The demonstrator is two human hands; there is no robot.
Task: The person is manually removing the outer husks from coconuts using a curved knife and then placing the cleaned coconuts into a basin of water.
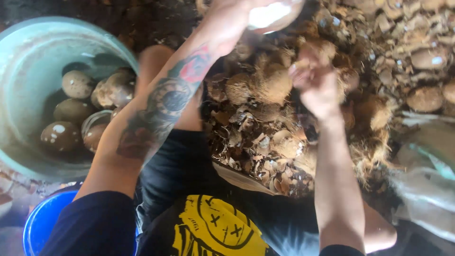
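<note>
My left hand (227,21), on a tattooed forearm, reaches to the top edge of the view and grips a partly peeled coconut (270,14) with white flesh showing. My right hand (317,90) is raised just right of it and slightly nearer to me, blurred by motion. Its fingers look curled, with something brown at the fingertips that I cannot make out. Both hands hang over a heap of brown husk and shell pieces (265,137).
A large pale green tub (28,52) at the left holds several peeled brown coconuts (76,84). A blue bucket (40,225) sits at the lower left. Unpeeled coconuts (425,98) lie at the right, above a whitish sack (426,189).
</note>
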